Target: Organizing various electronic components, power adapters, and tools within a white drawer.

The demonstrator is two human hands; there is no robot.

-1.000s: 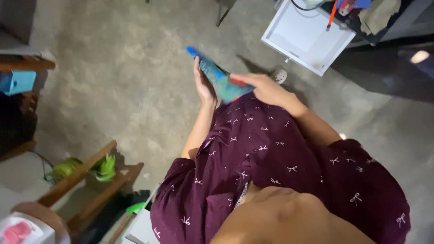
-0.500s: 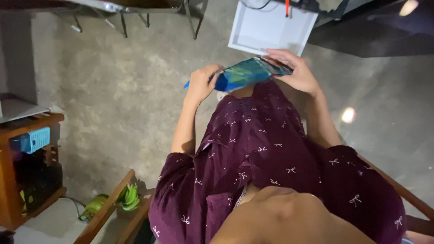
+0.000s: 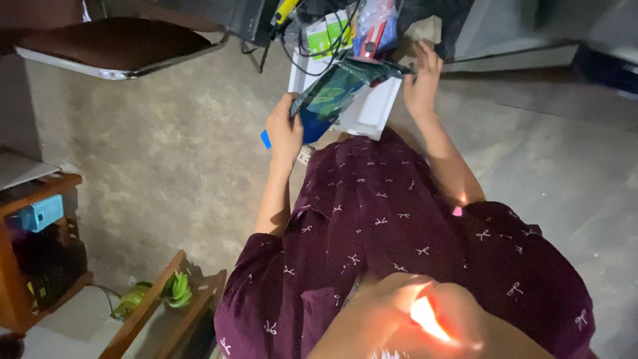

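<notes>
I hold a shiny blue and green foil packet point(image 3: 325, 100) out in front of me with both hands. My left hand point(image 3: 284, 130) grips its lower left end. My right hand point(image 3: 423, 80) pinches its upper right end. The packet is stretched flat between them, tilted up to the right, over a white tray-like drawer point(image 3: 373, 110). My dark purple patterned dress point(image 3: 399, 233) fills the lower middle of the view.
A dark chair seat with a metal frame point(image 3: 113, 43) is at the upper left. Cables and colourful items point(image 3: 345, 23) clutter the top centre. A wooden shelf with a blue box point(image 3: 40, 213) stands at left, and green bananas point(image 3: 176, 289) hang by a wooden rail.
The view has tilted forward, so the chair and clutter at the top came into sight. Both hands moved the packet up and away from me, stretched wider over the white drawer.
</notes>
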